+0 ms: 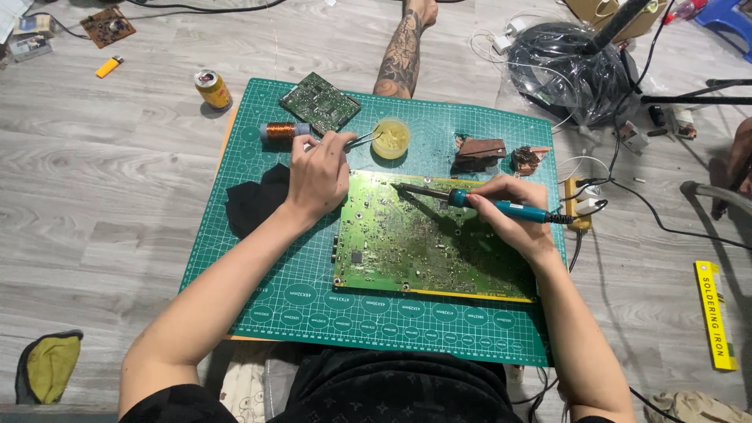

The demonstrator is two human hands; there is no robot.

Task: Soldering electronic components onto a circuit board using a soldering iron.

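Note:
A large green circuit board (pixel 407 243) lies on a green cutting mat (pixel 235 258). My right hand (pixel 509 211) grips a blue-handled soldering iron (pixel 470 200), its tip resting on the board's upper edge near the middle. My left hand (pixel 317 172) hovers at the board's upper left corner and holds metal tweezers (pixel 364 139), whose tips reach toward a small round tub of yellow paste (pixel 391 138).
On the mat sit a smaller circuit board (pixel 319 102), a copper wire spool (pixel 282 131), a black cloth (pixel 254 200) and brown scraps (pixel 479 150). A drink can (pixel 213 88), an orange lighter (pixel 109 66), a power strip (pixel 578 205), cables and a yellow box (pixel 714 313) lie on the wooden floor.

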